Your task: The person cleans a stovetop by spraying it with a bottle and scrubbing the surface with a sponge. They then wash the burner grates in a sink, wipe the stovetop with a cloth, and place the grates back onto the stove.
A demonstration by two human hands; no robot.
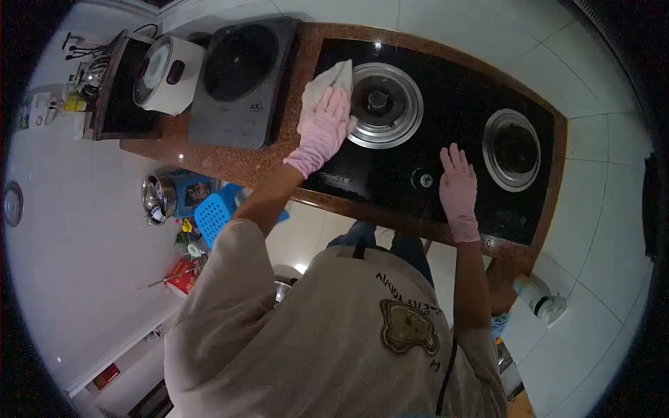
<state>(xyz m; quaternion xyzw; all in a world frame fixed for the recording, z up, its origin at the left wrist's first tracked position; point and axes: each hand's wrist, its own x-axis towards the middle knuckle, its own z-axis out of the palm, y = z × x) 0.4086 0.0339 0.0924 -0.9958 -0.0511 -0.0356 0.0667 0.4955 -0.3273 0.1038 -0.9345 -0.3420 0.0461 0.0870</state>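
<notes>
My left hand [325,132], in a pink glove, presses a pale cloth [316,95] onto the left edge of the black glass gas stove [446,87]. The cloth lies beside the round left burner [385,106] and partly sticks out past my fingers. My right hand [458,187], also in a pink glove, rests flat on the stove glass with its fingers stretched out. It lies between the control knob [426,180] and the right burner [512,150] and holds nothing.
Left of the stove are a flat induction cooker [237,125] and a white rice cooker [182,73] on the brown countertop [230,159]. Below the counter sits a blue basket [214,219]. A white bottle [540,298] is at the lower right.
</notes>
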